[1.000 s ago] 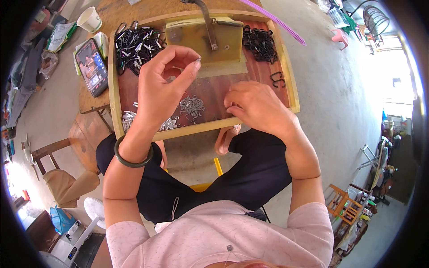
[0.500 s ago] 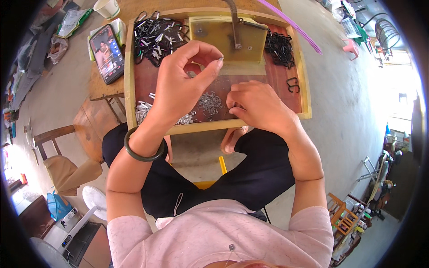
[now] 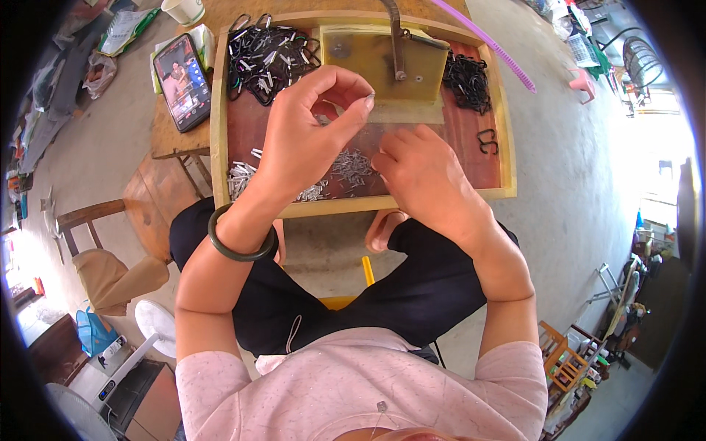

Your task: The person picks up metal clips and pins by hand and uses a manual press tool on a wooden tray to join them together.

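Note:
My left hand (image 3: 309, 128), with a dark bangle (image 3: 240, 234) on its wrist, is held over the tray with thumb and forefinger pinched. A tiny shiny metal piece (image 3: 371, 95) shows at the fingertips. My right hand (image 3: 426, 173) is closed, its fingers curled down beside a heap of small silvery metal pieces (image 3: 353, 167). Whatever its fingertips hold is hidden. Near my left wrist lie white and silver tube-like pieces (image 3: 241, 178). Black cord loops with pale sleeves (image 3: 268, 59) fill the far left corner of the wooden tray (image 3: 346, 206).
A yellowish block (image 3: 382, 66) with a metal lever arm (image 3: 397, 51) stands at the tray's back. More black loops (image 3: 467, 82) lie right of it, and two single ones (image 3: 487, 141) below. A phone (image 3: 182, 84) and a paper cup (image 3: 184, 10) are on the left.
My right hand has turned slightly and lifted a little, its fingers more tucked under. My left hand keeps its pinch. The whole view has shifted slightly.

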Action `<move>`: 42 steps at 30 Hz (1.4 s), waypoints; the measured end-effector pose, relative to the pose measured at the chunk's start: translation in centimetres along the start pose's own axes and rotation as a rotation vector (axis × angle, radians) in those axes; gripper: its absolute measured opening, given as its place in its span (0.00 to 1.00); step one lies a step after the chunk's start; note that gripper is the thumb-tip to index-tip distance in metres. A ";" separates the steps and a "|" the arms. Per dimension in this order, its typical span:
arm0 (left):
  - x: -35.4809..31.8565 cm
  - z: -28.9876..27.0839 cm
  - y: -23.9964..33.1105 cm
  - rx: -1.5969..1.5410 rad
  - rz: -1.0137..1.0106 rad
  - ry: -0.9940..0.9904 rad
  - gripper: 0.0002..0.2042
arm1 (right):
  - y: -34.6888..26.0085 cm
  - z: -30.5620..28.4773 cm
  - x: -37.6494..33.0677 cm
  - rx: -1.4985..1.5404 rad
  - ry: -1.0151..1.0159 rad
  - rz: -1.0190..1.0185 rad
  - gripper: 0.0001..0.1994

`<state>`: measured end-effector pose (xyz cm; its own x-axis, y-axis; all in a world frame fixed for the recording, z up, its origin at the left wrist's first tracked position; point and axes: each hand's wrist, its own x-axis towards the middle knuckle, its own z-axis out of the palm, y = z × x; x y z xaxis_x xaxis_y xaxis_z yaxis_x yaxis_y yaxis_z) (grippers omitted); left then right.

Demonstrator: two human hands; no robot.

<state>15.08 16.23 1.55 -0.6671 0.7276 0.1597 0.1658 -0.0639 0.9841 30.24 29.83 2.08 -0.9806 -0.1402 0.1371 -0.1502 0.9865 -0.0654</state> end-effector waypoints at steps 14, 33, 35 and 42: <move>-0.4 0.3 -0.1 -0.132 -0.120 -0.075 0.06 | 3.6 -2.9 1.1 0.799 0.188 0.276 0.07; -0.4 0.0 -0.8 -0.405 -0.201 -0.181 0.06 | 3.9 -1.8 2.5 1.157 0.392 0.242 0.05; -0.4 -0.1 -0.6 -0.404 -0.215 -0.183 0.06 | 4.0 -2.0 2.5 1.195 0.382 0.239 0.05; -0.3 -0.1 -0.4 -0.467 -0.214 -0.202 0.08 | 3.9 -1.6 2.7 1.199 0.333 0.210 0.05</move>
<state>15.10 15.94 1.07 -0.4901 0.8714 -0.0203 -0.3283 -0.1630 0.9304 27.17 33.44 3.74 -0.9463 0.2100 0.2459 -0.1866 0.2664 -0.9456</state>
